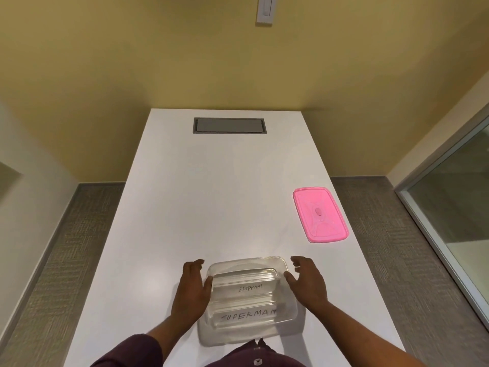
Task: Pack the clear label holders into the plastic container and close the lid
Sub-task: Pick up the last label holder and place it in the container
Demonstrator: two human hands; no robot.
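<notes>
A clear plastic container (277,262) stands on the white table near its front edge. Inside lie two clear label holders: one marked ELEPHANT (248,287) toward the far side, one marked SUPERMAN (248,317) nearer me. My left hand (191,290) rests against the container's left wall, thumb on the rim, fingers spread. To the right of the container my right hand (307,282) hovers with fingers apart, its thumb near the right rim. The pink lid (320,214) lies flat on the table, far right, apart from the container.
The white table (211,194) runs away from me to a yellow wall, with a grey cable hatch (229,125) set in its far end. Grey carpet lies on both sides. A glass partition (455,202) stands at the right.
</notes>
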